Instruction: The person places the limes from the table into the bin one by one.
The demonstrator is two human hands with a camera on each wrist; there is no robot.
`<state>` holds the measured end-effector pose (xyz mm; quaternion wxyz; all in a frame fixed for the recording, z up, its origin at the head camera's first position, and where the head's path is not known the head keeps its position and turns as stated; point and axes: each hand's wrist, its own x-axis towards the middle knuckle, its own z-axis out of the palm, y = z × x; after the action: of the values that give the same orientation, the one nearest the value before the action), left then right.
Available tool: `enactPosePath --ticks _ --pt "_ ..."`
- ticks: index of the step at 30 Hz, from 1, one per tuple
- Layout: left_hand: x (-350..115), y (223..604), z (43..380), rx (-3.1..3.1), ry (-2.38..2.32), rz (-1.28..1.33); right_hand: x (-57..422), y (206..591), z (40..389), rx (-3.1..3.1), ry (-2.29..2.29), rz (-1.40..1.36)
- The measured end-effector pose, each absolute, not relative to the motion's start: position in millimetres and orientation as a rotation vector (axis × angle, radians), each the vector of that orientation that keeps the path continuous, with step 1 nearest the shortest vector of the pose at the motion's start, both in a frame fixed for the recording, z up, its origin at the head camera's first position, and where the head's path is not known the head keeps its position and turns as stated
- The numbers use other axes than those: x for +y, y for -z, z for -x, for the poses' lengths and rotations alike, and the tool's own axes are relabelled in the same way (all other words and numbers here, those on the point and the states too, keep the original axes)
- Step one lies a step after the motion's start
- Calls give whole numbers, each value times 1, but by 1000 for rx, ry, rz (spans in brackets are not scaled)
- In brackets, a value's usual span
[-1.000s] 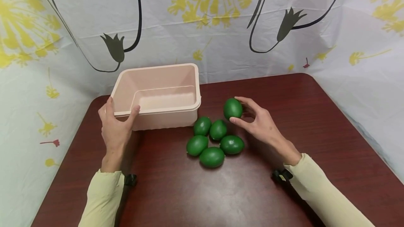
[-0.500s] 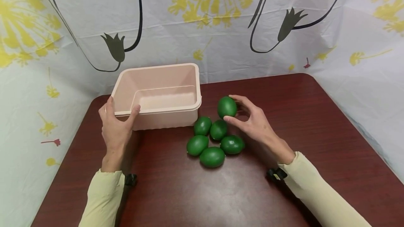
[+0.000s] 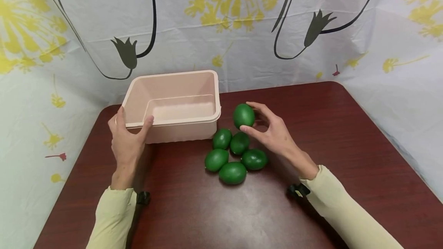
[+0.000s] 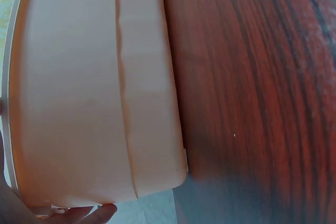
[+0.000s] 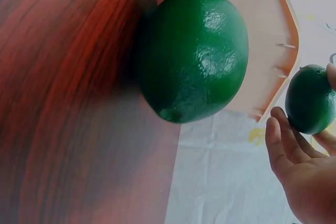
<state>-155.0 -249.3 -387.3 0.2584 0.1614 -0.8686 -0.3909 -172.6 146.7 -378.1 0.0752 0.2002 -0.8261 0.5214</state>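
Observation:
My left hand (image 3: 129, 143) grips the near left corner of a pale pink plastic bin (image 3: 183, 130), thumb over the front rim and fingers along the left side. In the left wrist view the bin's wall (image 4: 73, 93) fills much of the frame, with fingertips (image 4: 105, 212) curled at its corner. My right hand (image 3: 277, 131) pinches a green lime (image 3: 243, 116) between thumb and fingers, raised right of the bin. The right wrist view also has this lime (image 5: 311, 99) held off the table. Several more limes (image 3: 233, 172) lie clustered on the table below the right hand.
The dark red-brown wooden table (image 3: 194, 210) carries everything. Behind it hangs a white cloth (image 3: 242, 60) printed with yellow and grey flowers, close to the bin's back. One loose lime (image 3: 222, 138) lies right by the bin's near right corner.
My right hand has carried its lime leftward and slightly up, closer to the bin. The left hand, the bin and the limes on the table have stayed put.

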Motion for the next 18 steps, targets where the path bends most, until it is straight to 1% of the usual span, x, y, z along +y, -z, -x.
enactPosePath --ticks 18 --pt "-249 387 156 -2355 1048 -428 134 374 174 -2462 -1618 -627"
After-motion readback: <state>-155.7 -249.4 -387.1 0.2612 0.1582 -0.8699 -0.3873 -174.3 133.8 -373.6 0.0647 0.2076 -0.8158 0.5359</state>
